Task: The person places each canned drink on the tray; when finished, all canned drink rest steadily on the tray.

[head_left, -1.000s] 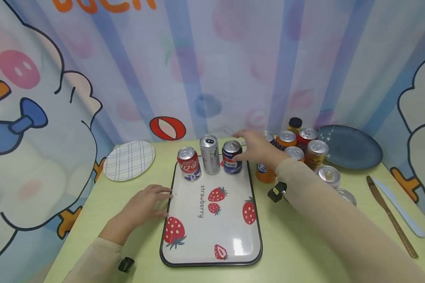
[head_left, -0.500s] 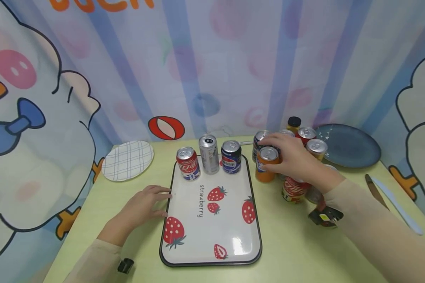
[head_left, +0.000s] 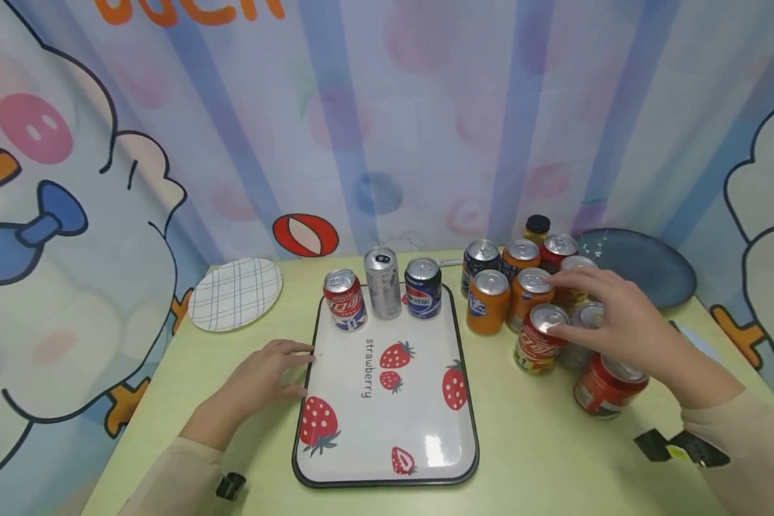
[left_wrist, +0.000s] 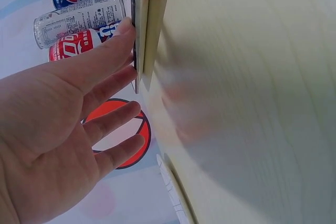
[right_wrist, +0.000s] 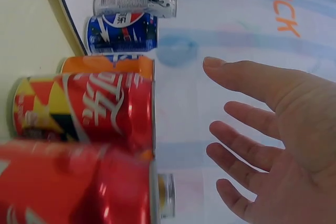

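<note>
**Tech A:** First, readable markings. What can be confirmed?

**Tech B:** The tray carries the printed word "strawberry" and red strawberry graphics. It is a glossy white rounded rectangle with a dark rim. Three cans stand along its far edge: a red can with white script, a plain silver can with fine print too small to read, and a blue can with a red-white-blue Pepsi-style roundel. Orange letters at the top of the backdrop are cut off.

**Tech A:** Hand status?

**Tech B:** The left hand lies flat on the pale green table, fingers straight, fingertips against the tray's left rim. It grips nothing. The right hand hovers over the can cluster on the right of the tray, fingers spread and relaxed, holding nothing. The right wrist view confirms an open palm just beside the cans.

**Tech A:** Which cans are nearest?

**Tech B:** A red-and-yellow can stands upright at the fingertips. A second red can sits below the palm. Two orange cans stand just beside the tray. All are smooth metal cylinders with silver pull-tab tops.

**Tech A:** Other items?

**Tech B:** A checked white plate at far left, a matte dark blue plate at far right, and a dark-capped bottle behind the cluster.
</note>
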Motion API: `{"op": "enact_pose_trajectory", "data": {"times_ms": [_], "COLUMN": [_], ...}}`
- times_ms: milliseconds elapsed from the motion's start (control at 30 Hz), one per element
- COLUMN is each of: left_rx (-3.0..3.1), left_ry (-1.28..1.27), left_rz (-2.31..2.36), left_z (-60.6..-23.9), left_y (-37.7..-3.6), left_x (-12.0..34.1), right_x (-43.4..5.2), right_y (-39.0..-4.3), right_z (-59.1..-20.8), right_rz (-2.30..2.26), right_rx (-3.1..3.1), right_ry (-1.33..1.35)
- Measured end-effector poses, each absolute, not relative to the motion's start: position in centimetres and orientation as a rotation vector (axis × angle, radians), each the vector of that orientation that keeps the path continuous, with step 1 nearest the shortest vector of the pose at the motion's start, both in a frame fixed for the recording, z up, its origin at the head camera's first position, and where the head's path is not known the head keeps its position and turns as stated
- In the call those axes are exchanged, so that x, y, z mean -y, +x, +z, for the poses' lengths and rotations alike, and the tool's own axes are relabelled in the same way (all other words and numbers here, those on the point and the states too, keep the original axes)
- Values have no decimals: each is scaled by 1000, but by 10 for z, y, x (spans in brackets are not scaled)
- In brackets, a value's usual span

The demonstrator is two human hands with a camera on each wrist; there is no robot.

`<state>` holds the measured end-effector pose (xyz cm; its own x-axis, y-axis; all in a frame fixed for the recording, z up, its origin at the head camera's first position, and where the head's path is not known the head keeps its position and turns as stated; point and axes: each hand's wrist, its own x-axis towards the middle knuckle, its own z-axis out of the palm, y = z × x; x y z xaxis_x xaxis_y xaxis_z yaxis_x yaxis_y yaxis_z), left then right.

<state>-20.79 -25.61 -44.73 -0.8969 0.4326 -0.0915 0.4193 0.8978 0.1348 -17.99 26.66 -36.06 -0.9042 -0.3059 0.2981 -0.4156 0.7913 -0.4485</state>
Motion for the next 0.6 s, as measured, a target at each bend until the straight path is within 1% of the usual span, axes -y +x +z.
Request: {"op": "enact_pose_trajectory", "data": {"times_ms": [467, 600], "left_rx": [-2935, -2930], "left_ry": [644, 644], "left_rz": [173, 179], "left_z": [-443, -444], "left_y": [-205, -206], "left_x": [254, 254], "right_x": [-328, -344], "right_y": [-157, -154], "right_z": [-383, -388], "right_rz": [789, 782], "right_rx": [2866, 2906], "right_ry": [351, 338]}}
